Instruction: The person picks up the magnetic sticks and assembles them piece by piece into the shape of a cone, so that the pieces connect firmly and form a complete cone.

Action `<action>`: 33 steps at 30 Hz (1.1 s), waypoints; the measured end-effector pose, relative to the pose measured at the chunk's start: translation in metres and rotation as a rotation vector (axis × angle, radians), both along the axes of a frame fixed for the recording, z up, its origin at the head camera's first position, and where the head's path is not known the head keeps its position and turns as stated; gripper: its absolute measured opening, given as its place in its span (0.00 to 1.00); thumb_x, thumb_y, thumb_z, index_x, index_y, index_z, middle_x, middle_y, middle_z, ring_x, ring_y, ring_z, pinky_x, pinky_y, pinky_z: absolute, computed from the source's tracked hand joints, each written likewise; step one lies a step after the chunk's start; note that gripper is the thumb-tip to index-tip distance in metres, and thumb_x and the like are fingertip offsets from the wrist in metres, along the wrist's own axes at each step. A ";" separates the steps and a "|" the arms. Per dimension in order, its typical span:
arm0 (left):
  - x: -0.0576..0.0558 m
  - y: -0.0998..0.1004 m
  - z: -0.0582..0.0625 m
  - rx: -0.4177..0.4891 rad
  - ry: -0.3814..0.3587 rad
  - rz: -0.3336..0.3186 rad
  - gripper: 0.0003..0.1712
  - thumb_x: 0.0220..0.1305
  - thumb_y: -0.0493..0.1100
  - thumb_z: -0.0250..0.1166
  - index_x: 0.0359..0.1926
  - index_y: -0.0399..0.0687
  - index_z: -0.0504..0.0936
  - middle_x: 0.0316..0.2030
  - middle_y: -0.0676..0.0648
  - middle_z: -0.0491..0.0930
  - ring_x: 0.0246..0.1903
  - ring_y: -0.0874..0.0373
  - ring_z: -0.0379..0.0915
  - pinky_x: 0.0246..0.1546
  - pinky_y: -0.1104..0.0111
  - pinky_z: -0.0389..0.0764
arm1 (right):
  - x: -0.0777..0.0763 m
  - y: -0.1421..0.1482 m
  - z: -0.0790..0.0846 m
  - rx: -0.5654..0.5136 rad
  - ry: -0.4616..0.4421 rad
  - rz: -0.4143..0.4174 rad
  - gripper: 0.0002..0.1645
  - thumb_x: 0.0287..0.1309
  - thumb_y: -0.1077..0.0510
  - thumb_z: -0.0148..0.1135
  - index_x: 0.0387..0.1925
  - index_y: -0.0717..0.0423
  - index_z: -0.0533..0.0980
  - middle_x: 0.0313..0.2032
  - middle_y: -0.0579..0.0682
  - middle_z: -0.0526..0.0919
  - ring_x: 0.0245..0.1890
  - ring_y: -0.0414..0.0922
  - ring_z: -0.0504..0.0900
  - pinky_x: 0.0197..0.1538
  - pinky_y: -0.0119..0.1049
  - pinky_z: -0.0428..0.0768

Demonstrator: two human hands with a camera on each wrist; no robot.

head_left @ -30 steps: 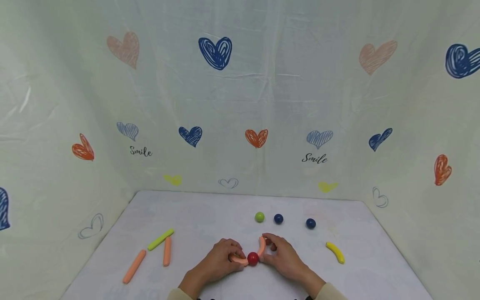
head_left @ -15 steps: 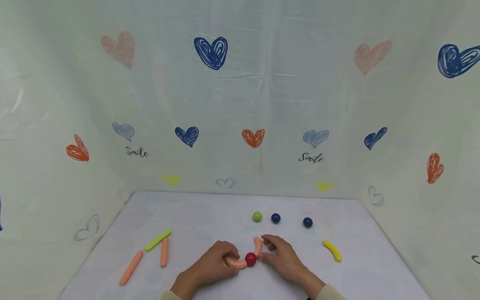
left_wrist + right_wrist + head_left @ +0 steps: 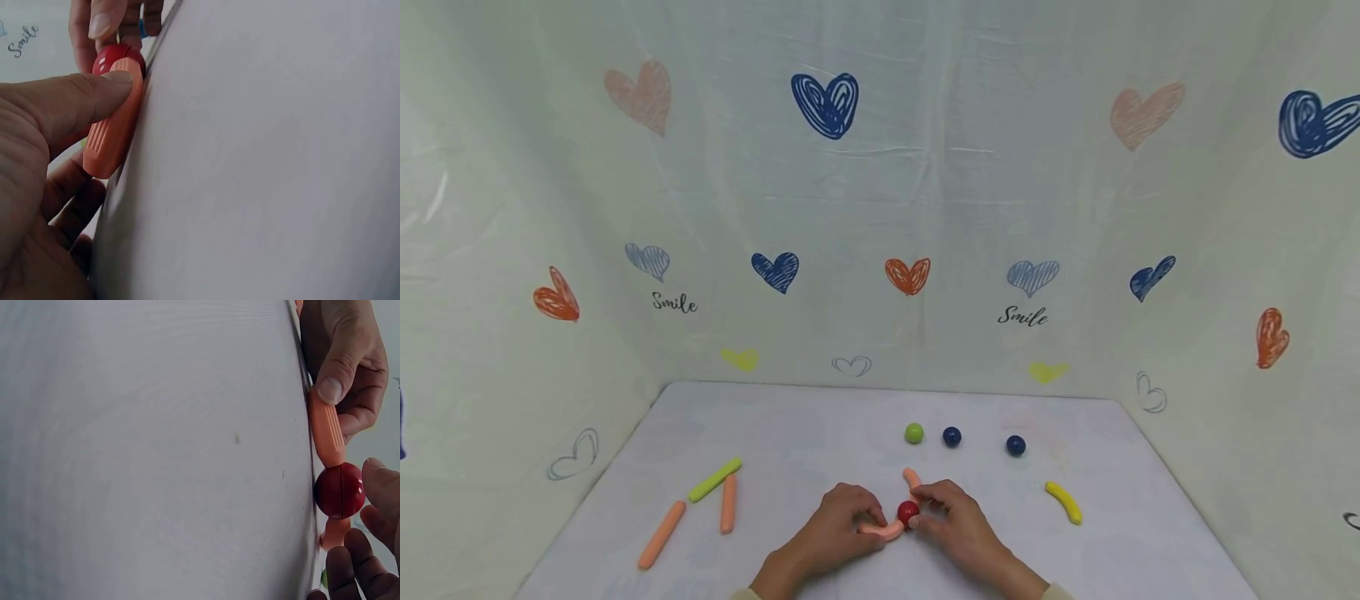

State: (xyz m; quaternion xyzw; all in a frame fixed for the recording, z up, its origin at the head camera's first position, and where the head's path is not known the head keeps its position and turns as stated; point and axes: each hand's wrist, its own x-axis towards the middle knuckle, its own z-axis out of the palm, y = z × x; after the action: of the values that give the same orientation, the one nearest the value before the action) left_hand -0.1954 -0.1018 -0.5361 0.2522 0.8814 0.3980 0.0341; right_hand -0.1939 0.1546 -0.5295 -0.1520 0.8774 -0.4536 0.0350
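Note:
My left hand (image 3: 838,529) pinches a curved orange stick (image 3: 112,125) between thumb and fingers, low on the table. The stick's inner end meets a glossy red ball (image 3: 340,490). A second curved orange stick (image 3: 912,478) touches the ball's far side and points away, partly covered by my right fingers in the head view. Close around the ball, my right hand (image 3: 958,525) has its thumb and fingers loosely bent; the wrist views show its thumb tip right beside the ball, with no firm grip visible.
Straight orange sticks (image 3: 662,535) and a yellow-green stick (image 3: 715,480) lie at the left. Behind the hands sit a green ball (image 3: 913,432) and two dark blue balls (image 3: 952,437). A curved yellow stick (image 3: 1063,502) lies at the right.
My right hand has let go of the far curved stick and moved left to the red ball. The left hand keeps the near stick; ball and near stick have shifted slightly right since the middle frame.

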 end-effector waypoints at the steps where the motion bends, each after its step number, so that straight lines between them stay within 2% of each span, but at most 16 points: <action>1: 0.001 0.002 0.000 -0.006 0.002 0.003 0.08 0.59 0.53 0.79 0.37 0.68 0.86 0.42 0.69 0.81 0.51 0.66 0.69 0.60 0.56 0.69 | 0.000 0.000 0.000 0.002 0.000 0.005 0.23 0.61 0.50 0.77 0.57 0.49 0.84 0.47 0.39 0.82 0.46 0.37 0.76 0.50 0.30 0.78; 7: 0.005 0.009 -0.003 -0.024 0.035 -0.005 0.09 0.58 0.57 0.79 0.36 0.71 0.86 0.40 0.71 0.80 0.52 0.67 0.70 0.65 0.47 0.64 | 0.000 0.000 -0.002 0.017 0.021 0.019 0.22 0.61 0.47 0.76 0.55 0.48 0.85 0.45 0.40 0.81 0.45 0.38 0.76 0.49 0.30 0.77; 11: 0.007 0.009 -0.002 -0.031 0.013 -0.018 0.08 0.59 0.56 0.79 0.36 0.71 0.88 0.43 0.70 0.80 0.55 0.65 0.71 0.71 0.39 0.59 | 0.001 0.000 -0.002 0.020 0.029 0.025 0.19 0.61 0.47 0.76 0.53 0.45 0.86 0.43 0.39 0.80 0.44 0.39 0.76 0.48 0.30 0.76; 15: 0.009 0.010 0.002 -0.040 -0.011 -0.030 0.07 0.59 0.57 0.79 0.37 0.72 0.89 0.45 0.70 0.80 0.55 0.66 0.69 0.73 0.35 0.55 | 0.001 0.000 -0.002 0.023 0.041 0.031 0.18 0.61 0.47 0.76 0.52 0.43 0.87 0.42 0.39 0.79 0.44 0.39 0.75 0.48 0.30 0.76; 21: 0.009 0.010 0.004 -0.056 -0.023 -0.040 0.08 0.59 0.60 0.78 0.39 0.73 0.91 0.47 0.70 0.79 0.55 0.66 0.66 0.72 0.39 0.55 | 0.001 0.000 -0.002 0.024 0.038 0.033 0.17 0.63 0.48 0.75 0.52 0.43 0.88 0.43 0.38 0.80 0.44 0.38 0.75 0.48 0.30 0.76; 28: 0.008 0.008 0.002 -0.033 -0.021 -0.044 0.09 0.62 0.61 0.74 0.41 0.71 0.91 0.48 0.69 0.79 0.57 0.65 0.67 0.73 0.37 0.54 | 0.000 -0.001 -0.003 0.011 -0.002 0.030 0.19 0.61 0.47 0.76 0.52 0.44 0.87 0.43 0.40 0.81 0.44 0.38 0.75 0.46 0.29 0.75; 30: 0.007 0.006 0.002 -0.011 -0.014 -0.037 0.08 0.65 0.60 0.73 0.41 0.69 0.91 0.47 0.68 0.80 0.56 0.64 0.69 0.71 0.41 0.60 | 0.000 -0.002 -0.003 0.013 -0.006 0.029 0.18 0.61 0.48 0.76 0.52 0.44 0.87 0.43 0.40 0.81 0.44 0.37 0.75 0.47 0.29 0.75; 33: 0.003 0.002 0.006 0.025 -0.037 0.007 0.06 0.69 0.58 0.70 0.40 0.68 0.91 0.45 0.68 0.82 0.53 0.64 0.71 0.64 0.52 0.71 | 0.001 -0.003 -0.003 0.007 -0.019 0.026 0.17 0.61 0.48 0.77 0.51 0.43 0.87 0.43 0.40 0.81 0.44 0.37 0.75 0.47 0.29 0.75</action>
State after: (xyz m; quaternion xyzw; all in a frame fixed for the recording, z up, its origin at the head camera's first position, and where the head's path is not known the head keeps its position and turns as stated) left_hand -0.1920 -0.1000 -0.5306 0.2421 0.8765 0.4136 0.0459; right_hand -0.1932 0.1512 -0.5330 -0.1589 0.8765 -0.4516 0.0496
